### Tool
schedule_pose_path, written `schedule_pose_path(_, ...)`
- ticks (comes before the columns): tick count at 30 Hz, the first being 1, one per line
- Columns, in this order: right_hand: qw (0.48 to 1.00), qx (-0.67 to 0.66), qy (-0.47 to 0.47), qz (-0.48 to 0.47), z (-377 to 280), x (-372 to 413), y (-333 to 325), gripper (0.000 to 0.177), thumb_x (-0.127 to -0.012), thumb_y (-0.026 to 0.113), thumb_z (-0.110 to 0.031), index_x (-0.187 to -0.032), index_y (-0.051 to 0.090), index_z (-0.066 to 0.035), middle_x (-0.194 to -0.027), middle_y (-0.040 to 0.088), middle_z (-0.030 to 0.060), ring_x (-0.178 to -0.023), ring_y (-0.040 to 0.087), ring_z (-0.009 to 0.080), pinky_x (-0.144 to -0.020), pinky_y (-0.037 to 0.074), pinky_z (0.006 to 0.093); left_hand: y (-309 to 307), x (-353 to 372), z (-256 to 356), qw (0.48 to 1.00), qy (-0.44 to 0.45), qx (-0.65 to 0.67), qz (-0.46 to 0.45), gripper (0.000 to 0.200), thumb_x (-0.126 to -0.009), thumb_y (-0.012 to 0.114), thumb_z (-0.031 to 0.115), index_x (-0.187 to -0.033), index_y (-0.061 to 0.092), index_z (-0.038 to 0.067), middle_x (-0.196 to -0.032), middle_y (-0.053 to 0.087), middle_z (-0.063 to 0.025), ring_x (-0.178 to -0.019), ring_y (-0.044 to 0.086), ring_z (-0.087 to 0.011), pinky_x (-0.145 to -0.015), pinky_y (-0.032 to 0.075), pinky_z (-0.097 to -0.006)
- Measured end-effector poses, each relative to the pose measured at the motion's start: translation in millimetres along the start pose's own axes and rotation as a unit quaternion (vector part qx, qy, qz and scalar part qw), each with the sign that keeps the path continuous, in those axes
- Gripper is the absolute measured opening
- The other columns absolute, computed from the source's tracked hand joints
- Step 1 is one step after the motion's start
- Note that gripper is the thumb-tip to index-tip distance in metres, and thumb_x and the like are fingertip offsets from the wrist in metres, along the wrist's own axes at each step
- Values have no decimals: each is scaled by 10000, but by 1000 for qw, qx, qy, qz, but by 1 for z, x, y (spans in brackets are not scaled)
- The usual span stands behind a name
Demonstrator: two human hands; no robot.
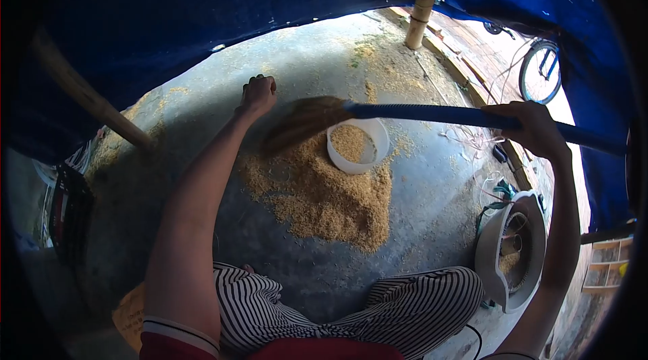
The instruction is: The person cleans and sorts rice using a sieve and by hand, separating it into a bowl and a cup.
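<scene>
- While the right hand (533, 127) grasps the broom (432, 114) handle, its blurred bristles sweep grain (324, 201) beside the bowl (358, 146).
- Left hand (258, 94), fingers clenched, rests on the floor (432, 191) at the bowl's 10 o'clock.
- Grain lies at the bowl's 6 o'clock; a next stroke would need to clear the bowl.

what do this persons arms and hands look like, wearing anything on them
The left hand and right hand are bare: no gloves, rings or watch visible. Both arms are uncovered; the left sleeve is short, dark red with a white band at its hem.
</scene>
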State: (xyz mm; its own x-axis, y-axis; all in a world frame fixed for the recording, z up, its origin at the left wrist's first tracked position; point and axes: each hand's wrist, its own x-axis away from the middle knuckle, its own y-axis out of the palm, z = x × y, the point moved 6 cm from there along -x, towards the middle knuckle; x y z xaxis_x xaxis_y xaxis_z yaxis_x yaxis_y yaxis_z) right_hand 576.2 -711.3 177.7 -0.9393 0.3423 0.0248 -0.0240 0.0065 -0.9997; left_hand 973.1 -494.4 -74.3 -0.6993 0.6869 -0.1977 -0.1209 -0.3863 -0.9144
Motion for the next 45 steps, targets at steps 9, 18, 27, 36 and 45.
schedule_pose_path(9, 990, -26, 103, -87, 55, 24, 102, 475, -724, 590, -121, -1182, 466, -147, -832, 617, 131, -769, 605, 311, -680, 466, 423, 82, 31, 19, 987, 75, -9, -142, 109, -719, 536, 104, -766, 596, 25, -765, 596, -166, -747, 585, -304, -686, 462, -418)
schedule_pose_path(18, 912, -193, 294, -212, 71, -24, 289, 796, -669, 630, -180, -1322, 201, -29, -924, 585, 248, -691, 623, 290, -567, 519, 342, 133, 172, 1, 867, 47, -184, -461, 578, -762, 536, 10, -1301, 332, 56, -1384, 222, -203, -1111, 467, -350, -883, 440, -430)
schedule_pose_path(27, 914, -278, 232, -185, 26, -9, 270, 480, -734, 556, -121, -1167, 388, -2, -827, 591, 199, -667, 619, 291, -553, 507, 391, 153, 175, -1, 893, 44, -138, -425, 408, -775, 494, 48, -1182, 462, 48, -1024, 571, -199, -962, 563, -339, -802, 461, -435)
schedule_pose_path(36, 757, -530, 278, -261, 53, 71, 228, 556, -799, 582, -181, -1256, 305, -27, -649, 488, 53, -455, 520, 131, -375, 454, 279, 84, 155, -179, 747, -49, -428, -506, 289, -715, 625, 166, -983, 648, 58, -980, 627, -161, -945, 596, -308, -836, 467, -417)
schedule_pose_path(45, 793, -481, 304, -217, 50, 64, 288, 359, -795, 559, -194, -1056, 405, -1, -624, 496, 77, -466, 523, 153, -390, 466, 301, 154, 73, 22, 885, -116, 155, -424, 531, -827, 545, 431, -1126, 531, -7, -955, 612, -177, -791, 631, -233, -680, 497, -358)
